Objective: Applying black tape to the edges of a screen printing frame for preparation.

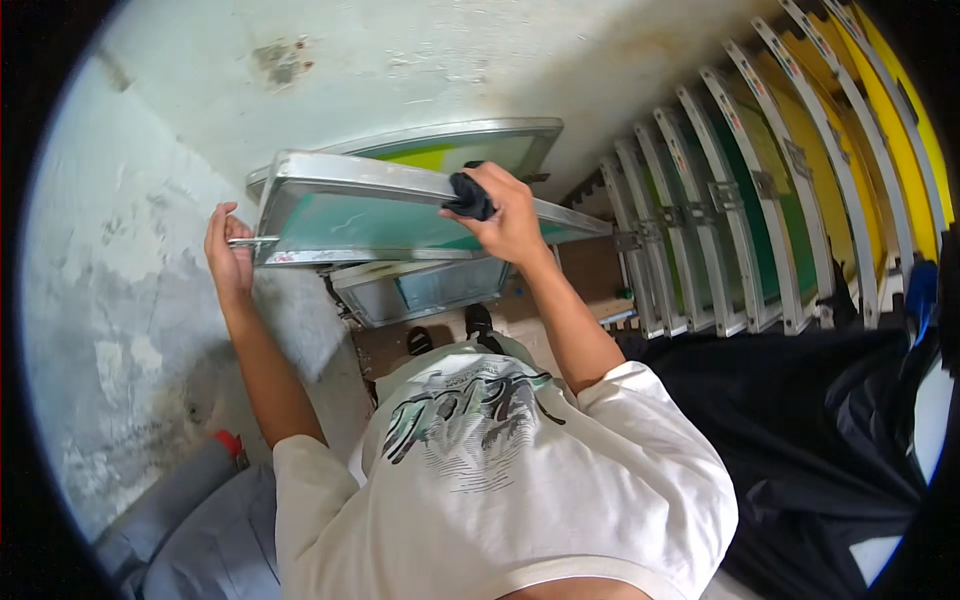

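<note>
Nearest the camera, a white printed T-shirt (500, 480) fills the lower middle of the head view, with both bare forearms reaching up from it. Beside it on the right lies black cloth or sheeting (830, 420); at lower left, a grey covered shape (190, 520) with a small red part (229, 442) at its top.

Left hand (230, 255): fingers curled around a small metal fitting (250, 242) at the left corner of the screen-printing frame (370, 215). Grip looks closed on it.

Right hand (505, 215): clamped on a dark rag (470, 198), pressed against the upper rail of the same frame, near its right end. Hands well apart, one at each end of the frame.

Frame: aluminium edges, green mesh, held tilted in front of the person, above the floor. Just below it, a second frame (430, 290) with bluish-grey mesh stands on the brown floor (590, 265). Behind it, a third frame (470, 150) with green and yellow mesh leans toward the pale wall (400, 60).

Far right: a row of frames (760, 200), green to yellow mesh, stands on edge side by side, running to the wall.
</note>
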